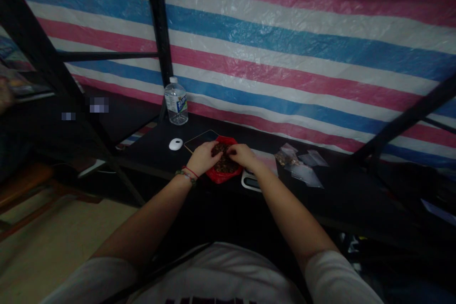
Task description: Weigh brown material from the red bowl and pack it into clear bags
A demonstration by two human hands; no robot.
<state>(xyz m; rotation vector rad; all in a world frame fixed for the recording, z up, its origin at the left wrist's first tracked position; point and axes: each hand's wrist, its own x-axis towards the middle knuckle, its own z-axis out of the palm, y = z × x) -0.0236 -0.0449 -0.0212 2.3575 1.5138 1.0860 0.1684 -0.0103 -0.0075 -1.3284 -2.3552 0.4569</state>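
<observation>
On the dark table sits an opened red plastic bag (220, 176), filled with small brown dried pieces (227, 165). My left hand (204, 157) is over the bag's left side, its thumb and forefinger apart at the pieces. From the right, my right hand (242, 156) reaches over the same bag with its fingertips curled together. What those fingertips hold, if anything, is too small to make out. A white digital scale (251, 182) lies partly beneath my right wrist, beside the bag.
Small clear plastic bags (305, 174) lie to the right, one with brown bits (283, 158). A clear bottle (177, 104) and a white rounded object (175, 144) stand at left. Behind the bag lies a flat, thin-rimmed device (199, 138). Black metal posts (162, 33) and striped sheeting (285, 52) border the table.
</observation>
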